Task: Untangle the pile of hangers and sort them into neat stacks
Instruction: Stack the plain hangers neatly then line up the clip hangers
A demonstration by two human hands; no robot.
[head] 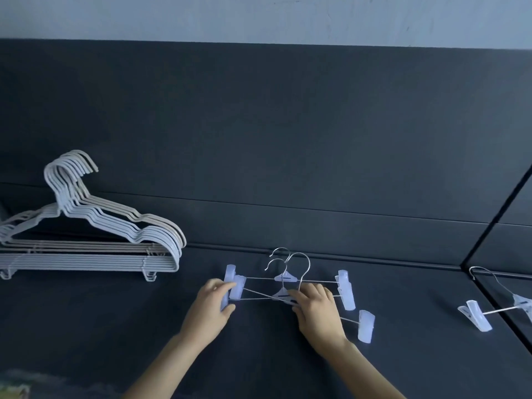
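Dark grey sofa fills most of the view. The seat cushion is flat and matte. The backrest rises behind it, with a piped seam along the seat's back edge. A pale wall shows above the backrest. At the right edge a dark diagonal gap splits off an adjoining section. A blurred pale object, unidentifiable, sits at the near-left corner.
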